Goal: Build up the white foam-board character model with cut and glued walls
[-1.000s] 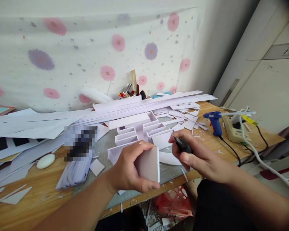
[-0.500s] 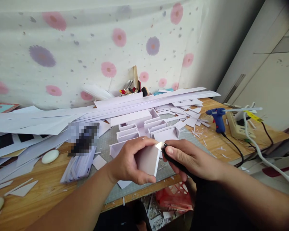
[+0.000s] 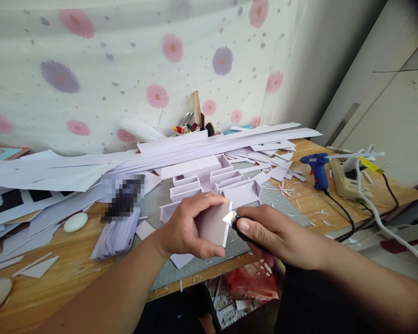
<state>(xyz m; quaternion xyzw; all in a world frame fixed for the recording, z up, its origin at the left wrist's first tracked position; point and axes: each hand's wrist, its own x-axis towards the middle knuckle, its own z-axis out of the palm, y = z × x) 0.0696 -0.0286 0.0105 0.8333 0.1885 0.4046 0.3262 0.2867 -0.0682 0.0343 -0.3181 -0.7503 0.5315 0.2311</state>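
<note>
Near the front edge of the table, my left hand (image 3: 191,227) grips a small white board piece (image 3: 214,225) between thumb and fingers, its thin edge facing right. My right hand (image 3: 268,232) is closed round the black handle of a cutter knife (image 3: 231,219). The pale blade points left and lies at the board's right edge; whether it touches is hard to tell. Behind both hands, several white open box-like parts (image 3: 230,180) stand on a grey cutting mat (image 3: 282,211).
Long white strips (image 3: 195,152) and offcuts (image 3: 282,171) lie at the back. A blue glue gun (image 3: 316,169) and power strip (image 3: 344,181) are at right. A white oval object (image 3: 75,222) sits at left. Below the table hangs a red plastic basket (image 3: 252,283).
The knife blade has moved down along the board's right edge, from its upper corner. The board is turned slightly. The view has shifted a little.
</note>
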